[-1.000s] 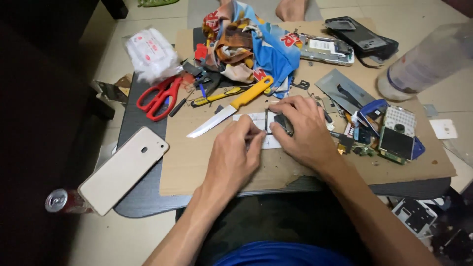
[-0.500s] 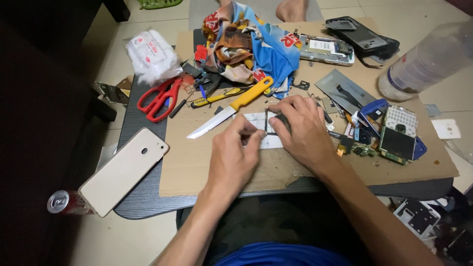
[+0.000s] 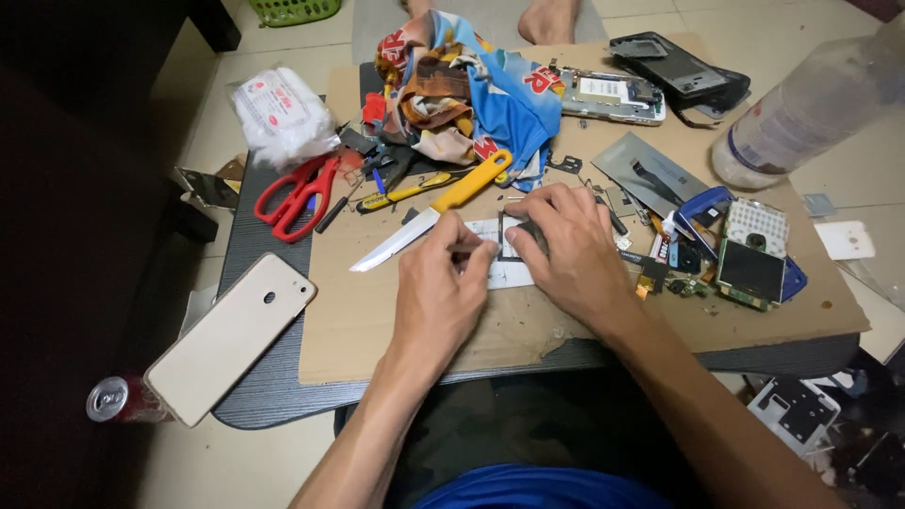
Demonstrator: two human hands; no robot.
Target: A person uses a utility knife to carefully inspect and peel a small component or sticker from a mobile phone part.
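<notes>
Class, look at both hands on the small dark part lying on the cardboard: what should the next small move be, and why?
Probably ease the left hand fingertips along the small dark part edge while the right hand presses it flat on the cardboard. Both hands meet over it, and the yellow-handled knife lies unused beside them.

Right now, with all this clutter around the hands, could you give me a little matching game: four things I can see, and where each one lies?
Things:
1. scissors
2. knife
3. gold phone
4. plastic bottle

Places:
A. far right, lying on the floor tiles
B. near left corner of the dark table, face down
C. on the cardboard, just beyond the left hand
D. left edge of the cardboard, below the white packet

Pairs: 1-D, 2-C, 3-B, 4-A
</notes>
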